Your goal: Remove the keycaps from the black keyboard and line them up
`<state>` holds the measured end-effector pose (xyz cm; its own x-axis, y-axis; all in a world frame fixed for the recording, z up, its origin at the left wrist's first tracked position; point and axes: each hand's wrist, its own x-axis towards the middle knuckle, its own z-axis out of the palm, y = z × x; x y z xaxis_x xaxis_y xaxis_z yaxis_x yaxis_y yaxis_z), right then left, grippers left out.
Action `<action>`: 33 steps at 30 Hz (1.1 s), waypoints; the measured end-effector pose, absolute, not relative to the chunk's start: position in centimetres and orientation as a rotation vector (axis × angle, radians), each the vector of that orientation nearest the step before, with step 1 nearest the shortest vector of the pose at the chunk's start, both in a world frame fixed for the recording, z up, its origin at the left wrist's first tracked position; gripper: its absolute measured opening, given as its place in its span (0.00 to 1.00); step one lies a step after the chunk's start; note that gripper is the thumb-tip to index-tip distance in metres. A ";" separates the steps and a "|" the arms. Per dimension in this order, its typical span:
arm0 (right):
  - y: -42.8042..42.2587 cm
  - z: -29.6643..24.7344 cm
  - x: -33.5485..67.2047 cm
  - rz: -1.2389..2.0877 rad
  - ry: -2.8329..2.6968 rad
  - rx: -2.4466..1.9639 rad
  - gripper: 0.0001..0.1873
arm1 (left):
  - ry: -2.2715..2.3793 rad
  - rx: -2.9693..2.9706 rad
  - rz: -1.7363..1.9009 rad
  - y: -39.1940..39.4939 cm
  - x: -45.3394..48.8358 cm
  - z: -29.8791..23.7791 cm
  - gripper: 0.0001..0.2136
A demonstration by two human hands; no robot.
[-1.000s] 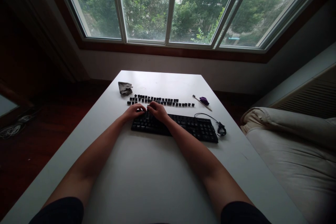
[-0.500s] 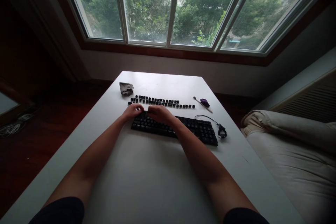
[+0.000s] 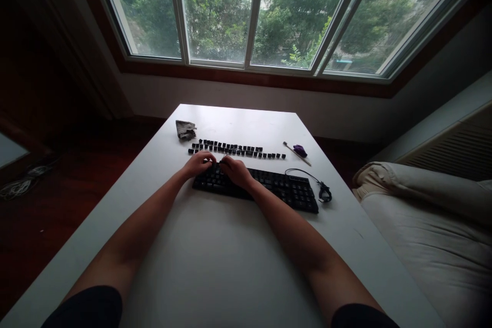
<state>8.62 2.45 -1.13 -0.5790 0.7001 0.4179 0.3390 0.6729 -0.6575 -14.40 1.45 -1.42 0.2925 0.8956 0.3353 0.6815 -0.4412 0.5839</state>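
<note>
A black keyboard [image 3: 277, 189] lies across the white table [image 3: 215, 266]. Both my hands rest on its left end, close together. My left hand [image 3: 199, 163] has its fingers curled down over the far left keys. My right hand [image 3: 235, 170] sits just right of it, fingers bent and pinched towards the left hand's fingertips. What they pinch is too small to make out. Behind the keyboard, two rows of loose black keycaps [image 3: 236, 148] lie on the table.
A crumpled grey cloth [image 3: 185, 129] lies at the far left of the table. A brush with a purple part [image 3: 296, 151] lies far right. The keyboard's coiled cable [image 3: 322, 189] sits at its right end. A pale sofa [image 3: 430, 225] stands right; windows [image 3: 253, 10] ahead.
My right hand has drawn back left and slightly nearer, closing up to the left hand again. The view has shifted very little.
</note>
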 end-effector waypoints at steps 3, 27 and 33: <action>2.4 -1.2 8.7 0.763 -2.157 -0.802 0.07 | 1.290 2.313 0.813 1.0 -13.9 -0.9 0.10; 2.8 -1.5 8.6 1.079 -1.796 -0.845 0.11 | 1.260 2.292 0.913 0.5 -12.6 -0.8 0.11; 3.5 -2.0 8.5 1.125 -1.774 -0.888 0.10 | 1.153 2.204 0.844 0.6 -12.6 -0.8 0.10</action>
<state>8.50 3.51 -2.02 -0.4009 0.8746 0.2725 0.1261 0.3473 -0.9292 -12.55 0.63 -0.81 0.4466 0.8472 0.2879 0.5311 -0.5099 0.6767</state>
